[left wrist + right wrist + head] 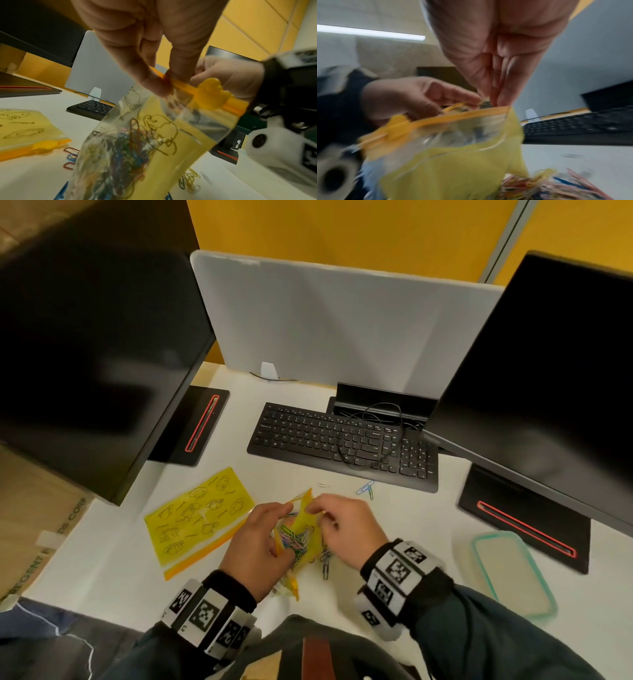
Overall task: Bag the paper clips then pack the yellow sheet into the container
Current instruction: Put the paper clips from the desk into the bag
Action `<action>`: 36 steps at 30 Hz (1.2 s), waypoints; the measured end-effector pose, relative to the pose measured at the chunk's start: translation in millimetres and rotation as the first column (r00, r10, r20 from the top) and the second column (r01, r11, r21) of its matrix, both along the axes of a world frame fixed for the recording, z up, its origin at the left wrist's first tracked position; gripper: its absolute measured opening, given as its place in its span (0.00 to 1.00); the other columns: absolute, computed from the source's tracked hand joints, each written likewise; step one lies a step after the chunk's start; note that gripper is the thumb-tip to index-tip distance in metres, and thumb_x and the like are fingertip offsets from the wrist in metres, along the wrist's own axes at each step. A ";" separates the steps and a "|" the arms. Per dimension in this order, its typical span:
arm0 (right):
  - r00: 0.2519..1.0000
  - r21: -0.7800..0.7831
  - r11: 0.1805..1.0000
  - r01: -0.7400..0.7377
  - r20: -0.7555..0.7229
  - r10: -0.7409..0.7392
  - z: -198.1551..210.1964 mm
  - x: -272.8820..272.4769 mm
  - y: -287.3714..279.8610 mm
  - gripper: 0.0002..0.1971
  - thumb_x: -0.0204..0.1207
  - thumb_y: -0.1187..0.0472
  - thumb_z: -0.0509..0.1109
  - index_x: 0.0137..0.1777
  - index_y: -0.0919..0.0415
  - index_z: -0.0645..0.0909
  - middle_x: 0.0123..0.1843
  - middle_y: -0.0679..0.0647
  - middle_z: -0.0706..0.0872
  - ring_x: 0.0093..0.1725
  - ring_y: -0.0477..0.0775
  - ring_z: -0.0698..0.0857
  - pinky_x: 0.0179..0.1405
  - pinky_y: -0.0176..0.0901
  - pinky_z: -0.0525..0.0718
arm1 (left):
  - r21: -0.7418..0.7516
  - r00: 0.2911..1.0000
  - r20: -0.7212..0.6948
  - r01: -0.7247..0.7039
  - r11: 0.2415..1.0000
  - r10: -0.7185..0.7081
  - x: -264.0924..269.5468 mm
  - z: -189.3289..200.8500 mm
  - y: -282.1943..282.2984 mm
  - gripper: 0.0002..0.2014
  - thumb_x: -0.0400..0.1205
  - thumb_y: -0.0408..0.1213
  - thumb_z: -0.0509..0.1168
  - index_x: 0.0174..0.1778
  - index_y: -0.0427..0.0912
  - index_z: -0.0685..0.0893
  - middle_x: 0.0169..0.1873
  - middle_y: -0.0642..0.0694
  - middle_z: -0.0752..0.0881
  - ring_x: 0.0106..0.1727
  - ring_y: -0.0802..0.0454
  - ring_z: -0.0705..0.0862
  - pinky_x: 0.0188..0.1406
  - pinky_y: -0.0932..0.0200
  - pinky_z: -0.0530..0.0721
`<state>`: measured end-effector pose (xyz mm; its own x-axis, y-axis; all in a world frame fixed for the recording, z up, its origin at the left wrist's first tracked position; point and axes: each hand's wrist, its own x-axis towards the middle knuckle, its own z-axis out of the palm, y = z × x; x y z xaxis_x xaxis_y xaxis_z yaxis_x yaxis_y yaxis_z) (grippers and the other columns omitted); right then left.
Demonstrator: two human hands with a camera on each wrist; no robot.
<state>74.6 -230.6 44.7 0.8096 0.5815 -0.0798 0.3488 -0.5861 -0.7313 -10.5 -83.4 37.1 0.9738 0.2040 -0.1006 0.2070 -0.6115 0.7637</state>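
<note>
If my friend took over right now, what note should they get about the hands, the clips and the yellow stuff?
Left hand: pinches the zip strip of the bag, holding it up off the desk.
Right hand: pinches the other side of the strip, beside the slider.
Done: many paper clips are inside the bag.
Left: loose clips lie on the desk, a blue and green pair near the keyboard and more under the bag. Bag them, zip it.
Then: the yellow sheet lies flat to the left; pack it into the container on the right.
</note>
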 end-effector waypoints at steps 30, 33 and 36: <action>0.997 -0.416 0.909 0.008 -0.071 -0.041 -84.7 30.1 -38.6 0.24 0.70 0.62 0.72 0.68 0.57 0.76 0.60 0.57 0.76 0.61 0.59 0.79 0.62 0.47 0.79 | 0.036 0.999 0.024 -0.049 0.998 0.048 -4.0 8.9 4.6 0.31 0.66 0.26 0.73 0.65 0.52 0.76 0.60 0.57 0.72 0.37 0.56 0.80 0.31 0.81 0.74; 0.999 -0.415 0.910 -0.026 -0.054 0.004 -83.5 35.7 -33.9 0.17 0.73 0.64 0.70 0.62 0.60 0.80 0.59 0.58 0.78 0.59 0.61 0.80 0.58 0.46 0.80 | 0.038 0.998 0.017 -0.053 0.998 0.053 -5.8 9.0 5.6 0.32 0.66 0.26 0.73 0.65 0.52 0.76 0.60 0.57 0.72 0.37 0.57 0.80 0.31 0.81 0.75; 0.999 -0.451 0.892 -0.037 -0.029 0.027 -84.9 35.1 -30.4 0.13 0.75 0.66 0.66 0.59 0.62 0.80 0.58 0.60 0.78 0.56 0.63 0.81 0.55 0.47 0.80 | 0.029 0.998 0.015 -0.059 0.998 0.059 -6.0 8.6 4.9 0.32 0.66 0.25 0.73 0.65 0.51 0.76 0.59 0.57 0.72 0.38 0.56 0.80 0.31 0.81 0.75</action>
